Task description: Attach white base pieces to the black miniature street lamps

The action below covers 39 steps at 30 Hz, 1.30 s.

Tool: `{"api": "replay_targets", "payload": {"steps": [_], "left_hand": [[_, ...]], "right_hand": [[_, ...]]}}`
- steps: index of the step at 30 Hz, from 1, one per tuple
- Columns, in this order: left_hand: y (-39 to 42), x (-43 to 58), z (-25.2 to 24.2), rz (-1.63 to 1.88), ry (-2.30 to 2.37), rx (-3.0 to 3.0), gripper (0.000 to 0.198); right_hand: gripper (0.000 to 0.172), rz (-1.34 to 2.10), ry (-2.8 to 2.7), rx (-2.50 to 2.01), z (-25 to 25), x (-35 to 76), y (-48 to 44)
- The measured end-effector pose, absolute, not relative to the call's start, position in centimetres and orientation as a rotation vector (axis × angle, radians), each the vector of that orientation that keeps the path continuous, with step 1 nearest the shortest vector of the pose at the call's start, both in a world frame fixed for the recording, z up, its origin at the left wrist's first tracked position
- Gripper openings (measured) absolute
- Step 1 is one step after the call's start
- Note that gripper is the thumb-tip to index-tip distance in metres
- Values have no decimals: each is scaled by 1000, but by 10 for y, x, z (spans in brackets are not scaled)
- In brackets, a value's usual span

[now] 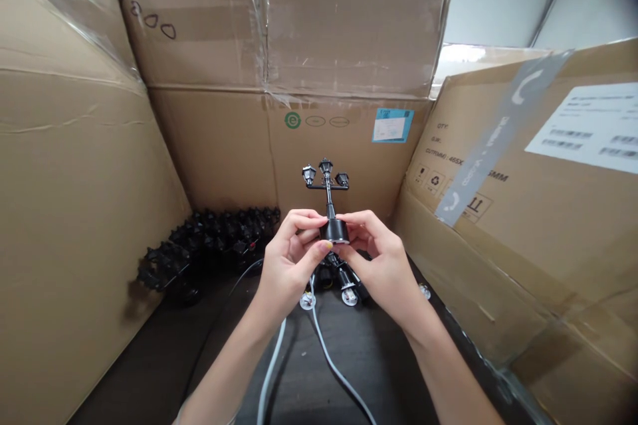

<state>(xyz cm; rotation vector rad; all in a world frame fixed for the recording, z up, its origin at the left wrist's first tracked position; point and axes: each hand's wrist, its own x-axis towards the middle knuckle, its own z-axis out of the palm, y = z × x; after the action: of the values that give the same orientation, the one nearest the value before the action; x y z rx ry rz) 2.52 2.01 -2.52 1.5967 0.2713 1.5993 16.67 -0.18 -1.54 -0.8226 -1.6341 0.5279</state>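
Both hands hold a small black model street lamp [335,231] upright, its three lanterns on top and its round base toward me. My left hand [294,249] pinches the base from the left, thumb at the lower edge. From the right, my right hand [373,249] grips the same base with thumb and fingers. Under the hands, another black lamp [343,277] lies on the dark table with its open underside showing pale parts inside. A round whitish piece with wires [308,301] sits to its left. The hands partly hide these lower items.
Many black lamps [209,239] are heaped at the back left. Pale cables [321,339] run over the dark table [219,372] toward me. Cardboard boxes stand at the left [74,199], back [224,153] and right [498,239]. Another small round piece [425,291] lies by the right box.
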Motion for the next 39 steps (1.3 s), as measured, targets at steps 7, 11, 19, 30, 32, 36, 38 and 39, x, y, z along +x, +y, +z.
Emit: {"api": "replay_targets", "payload": {"steps": [7,11,19,30,32,36,38,39], "left_hand": [[17,26,-25,1662,340,1616,16],[17,26,-25,1666,329,1626,17],[15,27,-27,1651,372,1639,20],[11,29,-25,1671,349,1622,18],[11,29,-25,1675,359,1642,17],[12,29,-26,1684,353,1672,14],[12,30,-26,1692,356,1681,13],[12,30,-26,1693,359,1684,13]], "right_hand": [[19,518,-1640,-820,-14,166,-4],[17,489,-1660,-848,-12,167,-6],[18,358,-1751,-880,-11,170,-11],[16,312,-1762,-906,-8,168,-14],[14,344,-1751,-915,-7,169,-15],[15,397,-1731,-917,-6,172,-14],[16,400,-1719,-915,-6,173,-13],[16,398,-1716,-915,-6,173,-13]]}}
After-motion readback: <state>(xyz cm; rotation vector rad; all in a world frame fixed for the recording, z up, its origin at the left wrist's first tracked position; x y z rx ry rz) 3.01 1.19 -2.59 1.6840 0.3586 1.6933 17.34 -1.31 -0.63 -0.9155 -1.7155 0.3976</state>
